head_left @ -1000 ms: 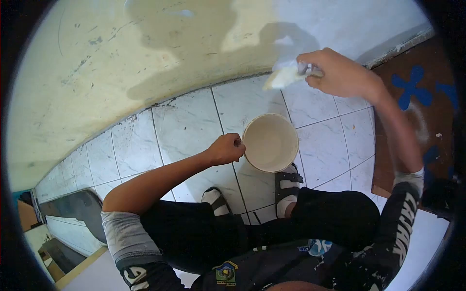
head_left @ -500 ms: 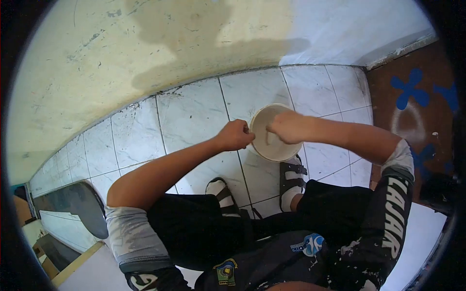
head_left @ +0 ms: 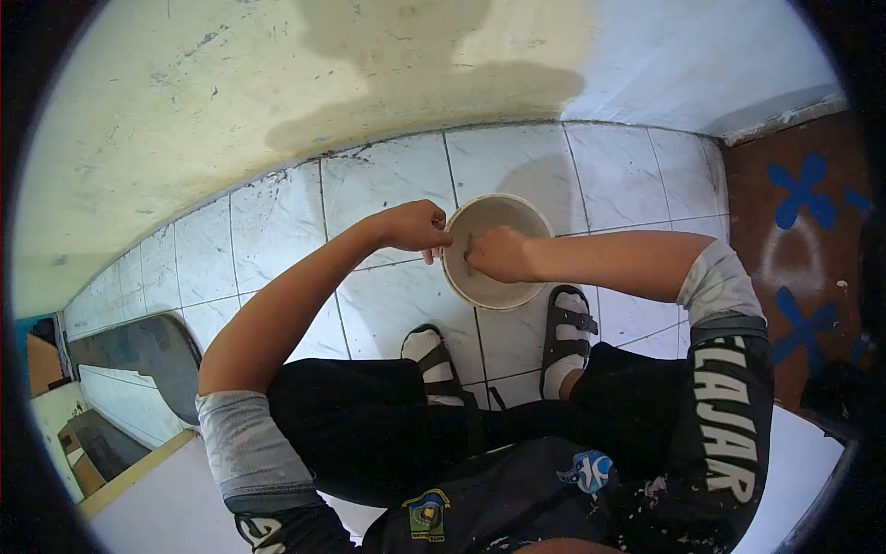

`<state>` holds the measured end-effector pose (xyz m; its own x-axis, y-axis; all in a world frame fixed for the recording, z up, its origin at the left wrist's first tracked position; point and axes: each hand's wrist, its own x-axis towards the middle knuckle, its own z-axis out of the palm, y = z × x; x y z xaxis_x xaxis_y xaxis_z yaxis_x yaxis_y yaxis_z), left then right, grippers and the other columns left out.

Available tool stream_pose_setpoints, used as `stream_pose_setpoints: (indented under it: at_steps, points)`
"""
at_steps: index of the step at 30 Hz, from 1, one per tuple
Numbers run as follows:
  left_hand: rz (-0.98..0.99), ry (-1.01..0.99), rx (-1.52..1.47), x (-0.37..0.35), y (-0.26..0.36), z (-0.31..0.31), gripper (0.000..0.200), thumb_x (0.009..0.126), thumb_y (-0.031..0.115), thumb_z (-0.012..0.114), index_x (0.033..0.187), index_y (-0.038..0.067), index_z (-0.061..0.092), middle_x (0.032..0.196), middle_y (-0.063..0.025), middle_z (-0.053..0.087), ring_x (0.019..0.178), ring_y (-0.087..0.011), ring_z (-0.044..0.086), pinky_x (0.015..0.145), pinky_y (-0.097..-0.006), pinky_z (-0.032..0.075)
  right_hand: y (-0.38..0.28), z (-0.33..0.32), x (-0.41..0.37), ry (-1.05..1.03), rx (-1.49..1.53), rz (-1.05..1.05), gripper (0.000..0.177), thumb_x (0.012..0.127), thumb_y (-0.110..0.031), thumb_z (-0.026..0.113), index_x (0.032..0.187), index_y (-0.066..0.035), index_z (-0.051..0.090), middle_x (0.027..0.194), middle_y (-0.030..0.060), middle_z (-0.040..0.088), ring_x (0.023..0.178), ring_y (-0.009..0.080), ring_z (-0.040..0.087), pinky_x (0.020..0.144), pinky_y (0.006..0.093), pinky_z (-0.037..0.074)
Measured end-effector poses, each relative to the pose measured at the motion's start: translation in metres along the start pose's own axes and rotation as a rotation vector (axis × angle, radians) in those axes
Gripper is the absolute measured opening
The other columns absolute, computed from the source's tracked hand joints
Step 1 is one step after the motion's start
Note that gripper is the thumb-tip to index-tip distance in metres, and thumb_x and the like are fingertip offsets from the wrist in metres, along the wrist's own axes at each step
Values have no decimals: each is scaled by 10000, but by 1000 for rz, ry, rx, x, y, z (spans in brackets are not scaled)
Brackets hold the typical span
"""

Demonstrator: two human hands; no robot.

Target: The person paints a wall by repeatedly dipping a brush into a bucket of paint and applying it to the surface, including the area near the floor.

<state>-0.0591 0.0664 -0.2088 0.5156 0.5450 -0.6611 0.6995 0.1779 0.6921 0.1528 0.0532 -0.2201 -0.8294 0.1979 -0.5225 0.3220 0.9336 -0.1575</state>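
White bucket [head_left: 513,207] stood on the tiled floor [head_left: 388,305], close to the foot of the pale wall [head_left: 277,92] and just ahead of the person's sandals [head_left: 565,323]. Its inside was coated off-white.

The left hand [head_left: 413,226] was closed on the bucket's left rim, with the fingers curled over the edge and the thumb pressed against them in a pinch. The right hand [head_left: 498,254] was down inside the bucket, balled into a loose fist with the knuckles up. It gripped a thin tool [head_left: 468,251], of which only a short dark end showed at the finger side. The rest was hidden by the hand, so what kind of tool it was could not be told.

The right sleeve [head_left: 729,415] was black and carried large white capitals running down the arm. The letters "LAJAR" could be read, and any letters before them were hidden in the fold near the grey cuff. A small yellow and green badge [head_left: 427,517] sat on the dark clothing at the bottom of the view, with lettering too small to read. A brown mat [head_left: 784,268] with blue flower shapes lay to the right of the tiles.
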Motion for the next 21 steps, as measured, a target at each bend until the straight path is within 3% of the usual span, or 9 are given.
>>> stream_pose_setpoints:
  at_steps: [2,9,11,12,14,15,17,21]
  points:
    - [14,-17,-6,0,-2,-2,299,944,217,612,973,-79,645,920,-187,741,817,-253,765,767,-372,583,2,1,5,-99,52,24,170,841,-111,639,964,-37,730,967,190,745,895,352,743,762,468,602]
    - [17,-135,1,5,-12,-12,345,953,240,610,1031,-92,656,955,-196,741,841,-269,763,805,-392,589,26,-70,-57,-109,193,180,246,875,-118,611,1091,-8,657,918,216,724,861,392,723,745,489,578]
    - [4,-144,14,7,-15,-15,341,951,252,615,1032,-76,663,968,-188,745,853,-264,762,809,-391,588,45,-81,-79,-100,397,192,219,911,-142,589,1069,5,630,836,198,706,702,331,704,634,460,551]
    - [-12,-151,22,7,-16,-16,338,950,263,619,1034,-60,669,982,-179,749,865,-260,761,813,-390,586,51,-88,-91,-99,397,197,219,911,-142,589,1069,5,630,836,198,706,702,331,704,634,460,551]
    - [-36,-177,35,0,-10,-22,337,955,277,609,1042,-42,676,999,-168,753,883,-259,760,819,-389,584,61,-95,-113,-163,978,356,199,945,-163,557,1024,10,616,753,150,672,528,225,610,485,383,472]
    - [-63,-200,42,-4,-8,-25,338,960,291,599,1049,-24,682,1016,-158,756,901,-258,758,825,-388,582,66,-87,-121,-157,976,359,199,945,-163,557,1024,10,616,753,150,672,528,225,610,485,383,472]
    - [-104,-252,25,-7,-16,-29,334,960,298,589,1058,-5,687,1024,-145,761,915,-257,757,829,-389,580,80,-63,-130,-176,1265,415,204,974,-177,522,994,7,606,711,100,639,464,127,519,410,311,382]
    - [-175,-406,252,-2,-59,-43,296,954,253,554,997,12,720,1030,-141,769,895,-258,756,829,-400,577,92,-31,-148,-190,1544,376,221,984,-226,543,972,-21,623,733,104,667,453,108,506,395,297,379]
